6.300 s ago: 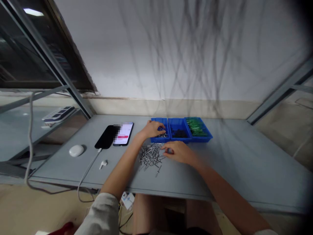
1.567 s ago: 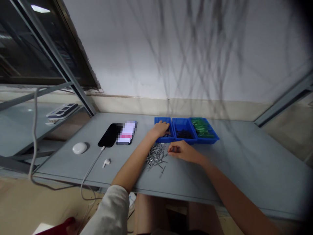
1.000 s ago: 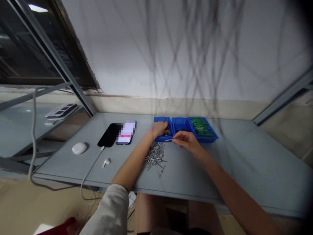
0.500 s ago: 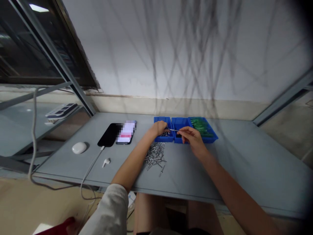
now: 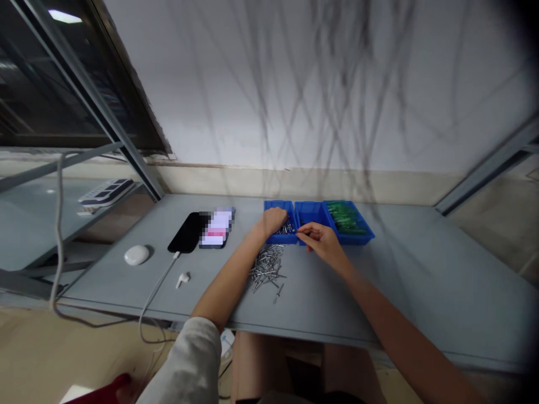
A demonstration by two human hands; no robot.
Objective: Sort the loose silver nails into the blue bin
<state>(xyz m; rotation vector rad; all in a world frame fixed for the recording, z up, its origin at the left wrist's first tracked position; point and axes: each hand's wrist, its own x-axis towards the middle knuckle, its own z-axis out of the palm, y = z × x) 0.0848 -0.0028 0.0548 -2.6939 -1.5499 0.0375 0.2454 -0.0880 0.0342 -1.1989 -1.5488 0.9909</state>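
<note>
My left hand (image 5: 274,220) reaches into the left blue bin (image 5: 278,204), its fingers curled down among thin silvery metal pins (image 5: 286,227). What those fingers hold is hidden. My right hand (image 5: 318,238) is over the front of the middle blue bin (image 5: 310,209), thumb and forefinger pinched together. A tiny pale spot shows at its fingertips, too small to name. In front of the left bin lies a loose pile of similar metal pins (image 5: 267,266) on the table, with one pin (image 5: 279,293) apart from it.
The right blue bin (image 5: 367,238) holds many translucent green pieces (image 5: 347,217). To the left lie a black phone (image 5: 183,233) on a white cable, a lit phone (image 5: 217,227), a white earbud case (image 5: 136,255) and an earbud (image 5: 183,279). A wall rises behind the table (image 5: 421,269).
My right hand has moved left and slightly down, to the edge between the left and middle bins. The thin metal pin seen between my hands no longer shows there. My left hand stays in the left bin.
</note>
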